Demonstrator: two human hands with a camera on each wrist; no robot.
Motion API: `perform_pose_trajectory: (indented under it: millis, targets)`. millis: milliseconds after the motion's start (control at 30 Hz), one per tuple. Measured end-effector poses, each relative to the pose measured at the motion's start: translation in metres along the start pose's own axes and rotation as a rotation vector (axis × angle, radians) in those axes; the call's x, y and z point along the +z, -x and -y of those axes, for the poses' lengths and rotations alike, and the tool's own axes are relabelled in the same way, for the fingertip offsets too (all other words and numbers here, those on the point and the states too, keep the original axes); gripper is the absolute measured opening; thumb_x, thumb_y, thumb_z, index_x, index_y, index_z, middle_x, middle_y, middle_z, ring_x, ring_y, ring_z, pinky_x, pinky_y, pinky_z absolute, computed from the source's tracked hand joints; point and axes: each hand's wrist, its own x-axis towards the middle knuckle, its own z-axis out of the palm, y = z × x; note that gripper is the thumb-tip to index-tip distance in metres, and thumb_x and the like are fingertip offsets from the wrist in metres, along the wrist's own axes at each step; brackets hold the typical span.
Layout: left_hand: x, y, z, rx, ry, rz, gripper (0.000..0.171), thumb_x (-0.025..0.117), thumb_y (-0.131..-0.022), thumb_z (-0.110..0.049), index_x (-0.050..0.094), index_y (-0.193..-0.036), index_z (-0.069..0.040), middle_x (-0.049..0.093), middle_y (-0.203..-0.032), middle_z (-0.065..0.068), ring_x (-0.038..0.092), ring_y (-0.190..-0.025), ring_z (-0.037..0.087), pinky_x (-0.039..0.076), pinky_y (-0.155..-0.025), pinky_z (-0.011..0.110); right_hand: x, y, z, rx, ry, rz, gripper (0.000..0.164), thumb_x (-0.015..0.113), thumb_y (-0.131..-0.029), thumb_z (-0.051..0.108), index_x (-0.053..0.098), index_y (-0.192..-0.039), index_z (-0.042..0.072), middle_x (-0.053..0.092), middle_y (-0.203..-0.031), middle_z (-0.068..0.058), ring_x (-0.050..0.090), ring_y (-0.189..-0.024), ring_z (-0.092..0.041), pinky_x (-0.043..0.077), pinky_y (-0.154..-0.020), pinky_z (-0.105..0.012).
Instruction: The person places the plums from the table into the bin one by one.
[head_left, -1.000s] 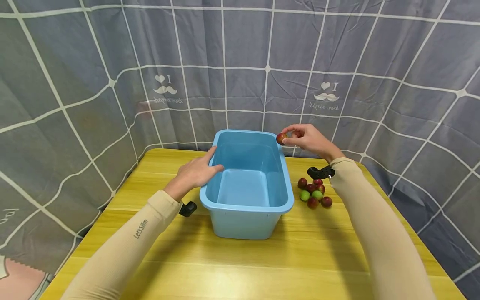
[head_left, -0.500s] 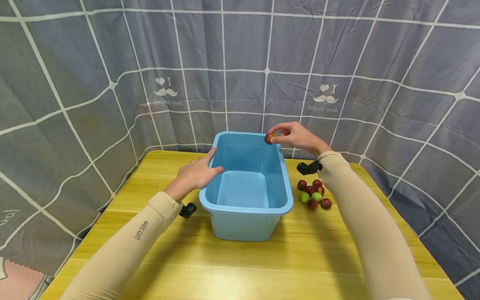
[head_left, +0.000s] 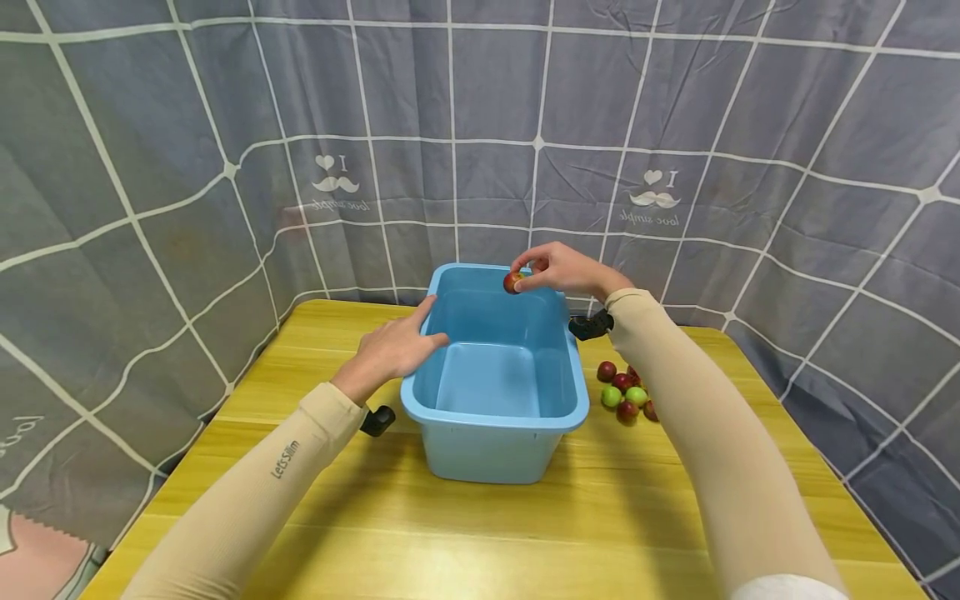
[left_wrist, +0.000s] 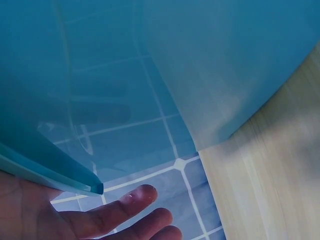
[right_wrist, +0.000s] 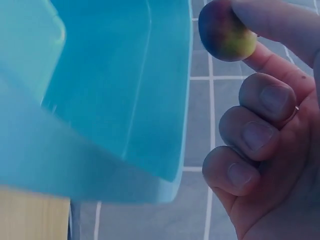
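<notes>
A light-blue plastic tub (head_left: 489, 379) stands in the middle of the table. My left hand (head_left: 390, 343) rests over its left rim, thumb towards the inside; in the left wrist view the fingers (left_wrist: 142, 197) stretch along outside the wall, loosely extended. My right hand (head_left: 562, 271) pinches a small red-and-green plum (head_left: 513, 282) between thumb and fingertips, overlapping the tub's back rim in the head view. In the right wrist view that plum (right_wrist: 227, 32) sits at the fingertips, the other fingers curled in towards the palm. The visible tub floor is bare.
Right of the tub lies a cluster of several dark-red plums (head_left: 627, 411) and two green fruits (head_left: 611, 397), partly hidden by the right sleeve (head_left: 697, 425). The wooden table (head_left: 450, 533) is bounded by a grey checked curtain (head_left: 495, 192) behind and at the sides.
My right hand has carried the plum leftwards, from beside the tub's back right corner to over its back part. My left hand has stayed on the rim.
</notes>
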Motion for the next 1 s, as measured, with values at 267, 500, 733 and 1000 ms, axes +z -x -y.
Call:
perform_pose_trajectory:
  millis: [267, 500, 733, 1000]
  targets:
    - [0.002, -0.001, 0.001, -0.004, 0.004, 0.008, 0.081, 0.042, -0.095, -0.060, 0.005, -0.163, -0.038, 0.041, -0.159, 0.010, 0.054, -0.129, 0.041, 0.048, -0.078, 0.050, 0.014, -0.013, 0.005, 0.025, 0.036, 0.089, 0.029, 0.075, -0.090, 0.031, 0.072, -0.116, 0.017, 0.059, -0.084, -0.010, 0.048, -0.076, -0.023, 0.036, -0.067, -0.033]
    - [0.002, 0.000, -0.001, -0.010, 0.002, 0.010, 0.081, 0.043, -0.095, -0.060, 0.005, -0.163, -0.038, 0.042, -0.159, 0.010, 0.057, -0.124, 0.040, 0.048, -0.076, 0.048, 0.023, -0.027, 0.005, 0.061, 0.101, 0.152, 0.025, 0.075, -0.091, 0.029, 0.073, -0.114, 0.018, 0.058, -0.080, -0.008, 0.048, -0.071, -0.022, 0.038, -0.065, -0.032]
    - [0.001, 0.000, -0.001, -0.010, 0.005, 0.005, 0.081, 0.043, -0.095, -0.060, 0.005, -0.163, -0.038, 0.044, -0.157, 0.010, 0.058, -0.121, 0.039, 0.048, -0.073, 0.045, 0.027, -0.034, 0.005, 0.089, 0.193, 0.201, 0.021, 0.073, -0.092, 0.024, 0.073, -0.111, 0.015, 0.064, -0.096, -0.009, 0.054, -0.089, -0.031, 0.040, -0.072, -0.034]
    - [0.000, -0.001, 0.000, -0.011, 0.003, 0.005, 0.081, 0.043, -0.095, -0.060, 0.005, -0.163, -0.038, 0.044, -0.157, 0.011, 0.059, -0.119, 0.038, 0.047, -0.070, 0.043, 0.029, -0.037, 0.006, 0.110, 0.220, 0.205, 0.027, 0.072, -0.091, 0.021, 0.072, -0.116, 0.012, 0.066, -0.098, -0.009, 0.056, -0.092, -0.031, 0.044, -0.076, -0.035]
